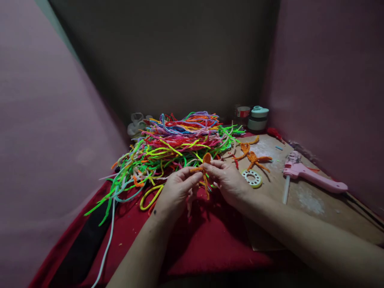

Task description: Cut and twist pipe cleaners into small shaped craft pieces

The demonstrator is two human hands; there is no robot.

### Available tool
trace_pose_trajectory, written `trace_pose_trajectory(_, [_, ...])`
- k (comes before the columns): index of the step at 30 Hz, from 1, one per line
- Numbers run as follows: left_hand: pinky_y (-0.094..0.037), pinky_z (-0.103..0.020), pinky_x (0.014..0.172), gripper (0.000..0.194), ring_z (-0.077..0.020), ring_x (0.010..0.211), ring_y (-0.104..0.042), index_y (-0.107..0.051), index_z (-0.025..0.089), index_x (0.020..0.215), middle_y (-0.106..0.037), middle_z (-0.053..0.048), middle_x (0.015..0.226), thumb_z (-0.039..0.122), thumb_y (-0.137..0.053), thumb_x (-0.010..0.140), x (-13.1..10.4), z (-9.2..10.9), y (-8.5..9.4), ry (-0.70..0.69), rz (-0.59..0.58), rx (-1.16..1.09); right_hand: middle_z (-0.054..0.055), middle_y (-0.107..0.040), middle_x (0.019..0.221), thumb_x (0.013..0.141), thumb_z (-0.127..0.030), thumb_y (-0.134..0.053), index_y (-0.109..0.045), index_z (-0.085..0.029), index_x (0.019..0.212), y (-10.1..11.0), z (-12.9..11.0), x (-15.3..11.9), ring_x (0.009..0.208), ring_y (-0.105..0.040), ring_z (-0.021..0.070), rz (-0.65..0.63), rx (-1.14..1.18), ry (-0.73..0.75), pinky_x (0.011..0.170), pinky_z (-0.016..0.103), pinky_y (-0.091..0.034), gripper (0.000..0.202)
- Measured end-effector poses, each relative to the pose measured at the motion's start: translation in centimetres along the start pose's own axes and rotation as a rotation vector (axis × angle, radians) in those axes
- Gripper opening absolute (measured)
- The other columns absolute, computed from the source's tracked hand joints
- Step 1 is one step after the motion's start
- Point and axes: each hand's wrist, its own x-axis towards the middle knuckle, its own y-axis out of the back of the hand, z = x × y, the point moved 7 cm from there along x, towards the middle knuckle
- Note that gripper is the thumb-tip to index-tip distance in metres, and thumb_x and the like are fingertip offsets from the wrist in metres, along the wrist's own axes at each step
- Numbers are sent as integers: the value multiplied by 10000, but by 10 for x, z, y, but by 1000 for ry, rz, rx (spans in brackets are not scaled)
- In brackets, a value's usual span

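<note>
Both hands meet at the middle of the view over the red cloth, pinching one orange pipe cleaner (207, 158) bent into a loop with loose ends. My left hand (177, 188) grips an end that sticks out to the left. Near the base of the loop, my right hand (223, 176) has thumb and fingers closed on it. One orange end hangs down between the hands. Just behind them lies a large heap of pipe cleaners (183, 140) in many colours. More bent orange pipe cleaners (255, 159) rest on the board to the right.
A pink glue gun (315, 178) with a glue stick lies on the brown board (273, 192). Near my right hand is a white ring with holes (252, 178). A jar with a mint lid (258, 119) stands at the back. A white cord (111, 236) crosses the red cloth (195, 248).
</note>
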Motion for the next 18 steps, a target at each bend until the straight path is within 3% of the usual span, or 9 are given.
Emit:
trace_pose_trajectory(3, [-218,-145,338,281,-10,370,-310,-584,150,868,-479,48,564,348,-662,684,0,-12,-13,115,-120,-139,-26,-527,572,630,-360,-693,-572,-142,699,-5,4,-2,493,-460,72,-46,-2,-13,472,204,-354,259])
trace_pose_trajectory(7, [-186,-141,323,308,-8,335,-303,-562,161,903,-472,64,519,316,-681,665,-3,-15,-22,150,-198,-136,-29,-518,557,640,-352,-681,-518,-146,648,-4,8,-3,476,-477,72,-55,-36,-10,471,204,-380,263])
trace_pose_trajectory(12, [-177,-146,321,295,-14,324,-291,-536,172,878,-450,80,490,334,-674,674,-4,-17,-24,168,-214,-48,-39,-506,541,650,-347,-662,-485,-160,638,-1,11,-5,445,-467,75,-9,-49,-13,447,212,-380,257])
trace_pose_trajectory(18, [-201,-166,323,233,-24,317,-310,-480,160,643,-486,54,485,344,-611,699,-9,-19,-25,167,-253,229,-73,-390,469,650,-347,-662,-463,-162,596,7,-1,0,400,-324,44,74,-46,35,396,197,-248,277])
